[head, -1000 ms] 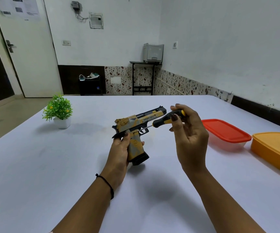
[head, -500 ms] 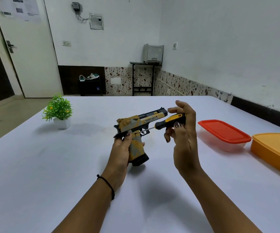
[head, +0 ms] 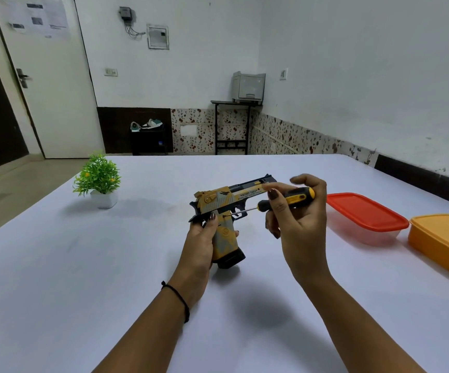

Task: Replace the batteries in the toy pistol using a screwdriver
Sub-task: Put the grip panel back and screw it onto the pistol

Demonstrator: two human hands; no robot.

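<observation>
a pale surface [head: 56, 278] carries three things. a red-lidded clear box [head: 363, 210] sits toward its right edge, an orange box [head: 444, 238] just right of it, a small potted plant [head: 98, 179] well left.

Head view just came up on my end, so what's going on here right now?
A person is working on the toy pistol over the white table. The left hand grips it by the handle, while the right hand holds a black and yellow screwdriver with its tip set against the pistol's side, just above the grip. No open compartment or batteries show yet. A red-lidded container and an orange container sit to the right.
</observation>
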